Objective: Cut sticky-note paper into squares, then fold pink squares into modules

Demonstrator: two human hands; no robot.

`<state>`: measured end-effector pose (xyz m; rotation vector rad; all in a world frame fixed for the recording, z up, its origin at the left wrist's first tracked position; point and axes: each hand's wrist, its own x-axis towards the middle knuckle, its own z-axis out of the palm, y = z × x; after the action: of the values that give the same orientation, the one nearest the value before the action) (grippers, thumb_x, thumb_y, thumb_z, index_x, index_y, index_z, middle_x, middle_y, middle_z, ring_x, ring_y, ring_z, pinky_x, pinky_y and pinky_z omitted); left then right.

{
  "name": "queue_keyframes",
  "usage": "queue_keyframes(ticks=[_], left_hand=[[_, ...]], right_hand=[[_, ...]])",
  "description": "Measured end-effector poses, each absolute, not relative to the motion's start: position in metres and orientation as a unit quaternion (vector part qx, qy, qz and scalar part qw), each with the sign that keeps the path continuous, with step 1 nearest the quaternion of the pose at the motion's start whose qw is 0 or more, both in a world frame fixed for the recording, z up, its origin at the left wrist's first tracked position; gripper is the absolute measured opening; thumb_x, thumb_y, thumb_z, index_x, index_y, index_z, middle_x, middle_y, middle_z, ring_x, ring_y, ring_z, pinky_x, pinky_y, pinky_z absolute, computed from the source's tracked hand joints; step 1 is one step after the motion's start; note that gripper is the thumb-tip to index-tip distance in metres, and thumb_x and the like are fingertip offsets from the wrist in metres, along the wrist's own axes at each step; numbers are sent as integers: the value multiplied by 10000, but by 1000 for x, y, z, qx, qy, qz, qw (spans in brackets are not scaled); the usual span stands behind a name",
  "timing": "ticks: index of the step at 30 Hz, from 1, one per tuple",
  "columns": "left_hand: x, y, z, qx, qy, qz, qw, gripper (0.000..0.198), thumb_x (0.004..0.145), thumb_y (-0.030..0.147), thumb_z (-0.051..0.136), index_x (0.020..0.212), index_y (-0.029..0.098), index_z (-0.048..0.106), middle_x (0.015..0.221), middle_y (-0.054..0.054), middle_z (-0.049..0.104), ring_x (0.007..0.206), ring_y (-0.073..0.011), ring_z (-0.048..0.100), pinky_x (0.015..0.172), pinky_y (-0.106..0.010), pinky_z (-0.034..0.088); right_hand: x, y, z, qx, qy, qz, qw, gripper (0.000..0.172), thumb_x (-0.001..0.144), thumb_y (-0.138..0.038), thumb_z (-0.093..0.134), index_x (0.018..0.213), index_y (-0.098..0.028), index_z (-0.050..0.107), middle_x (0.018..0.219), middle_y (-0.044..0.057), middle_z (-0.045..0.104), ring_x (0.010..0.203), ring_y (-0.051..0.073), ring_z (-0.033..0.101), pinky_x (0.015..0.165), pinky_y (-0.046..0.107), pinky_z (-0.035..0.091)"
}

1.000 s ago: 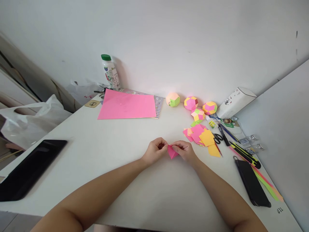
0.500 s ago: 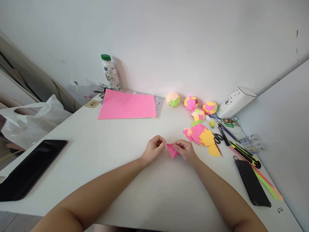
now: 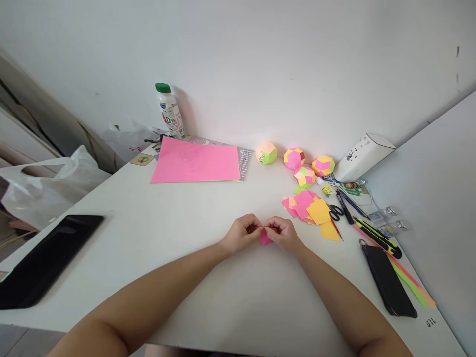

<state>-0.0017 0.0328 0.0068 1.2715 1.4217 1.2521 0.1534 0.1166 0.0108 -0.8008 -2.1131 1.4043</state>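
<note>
Between my two hands is a small folded piece of pink paper (image 3: pixel 265 239), its lower tip pointing down toward me. My left hand (image 3: pixel 241 234) pinches its left side, with thumb and forefinger closed on it. From the right, my right hand (image 3: pixel 285 233) pinches the other side, and the fingertips of both hands nearly meet at the top. Much of the paper is hidden behind the fingers. Close to my right hand lies a pile of pink, orange and peach paper pieces (image 3: pixel 305 203).
Several coloured paper balls (image 3: pixel 294 158) stand along the wall. Scissors (image 3: pixel 335 212), a yellow-black cutter (image 3: pixel 375 237) and a black phone-like case (image 3: pixel 388 280) lie at right. Pink sheets (image 3: pixel 197 161) and a bottle (image 3: pixel 171 113) are at back left; a black tablet-like slab (image 3: pixel 52 260) lies left.
My left hand has moved right to the pink paper and now pinches it. The right hand has shifted only slightly, and less of the paper shows.
</note>
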Motion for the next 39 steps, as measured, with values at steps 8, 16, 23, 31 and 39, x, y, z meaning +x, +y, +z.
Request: queue_keyframes(ticks=[8,16,23,31,39], left_hand=[[-5,33,8,412,552,556,466,107,701,269,542,669,181,491,607,37,482,528,-81,417,494,-206,340],[-8,36,7,379,552,573,473,115,699,266,549,661,179,484,594,39,461,533,-81,426,502,-207,347],[-7,34,5,433,537,546,475,129,737,296,569,727,175,527,677,19,535,566,-86,466,514,-207,380],[-5,34,6,422,549,550,467,104,738,274,552,705,180,525,659,24,532,569,-90,472,512,-206,380],[-5,34,9,372,562,579,458,175,740,328,582,690,180,502,555,55,462,494,-75,427,487,-209,348]], right_hand=[[155,124,6,-319,-678,608,264,76,707,-256,567,670,-196,536,575,-35,500,499,105,462,474,241,391],[157,125,3,-305,-654,632,282,159,786,-358,588,791,-209,531,611,-34,535,516,116,512,508,261,441],[156,122,3,-295,-708,592,246,187,798,-380,616,780,-195,603,677,-3,582,585,118,519,537,252,445],[157,123,4,-321,-676,605,271,165,756,-332,645,692,-188,595,609,-22,530,550,111,482,514,245,424],[157,124,5,-326,-653,615,298,150,762,-304,630,669,-192,595,633,-20,538,546,116,515,500,248,449]])
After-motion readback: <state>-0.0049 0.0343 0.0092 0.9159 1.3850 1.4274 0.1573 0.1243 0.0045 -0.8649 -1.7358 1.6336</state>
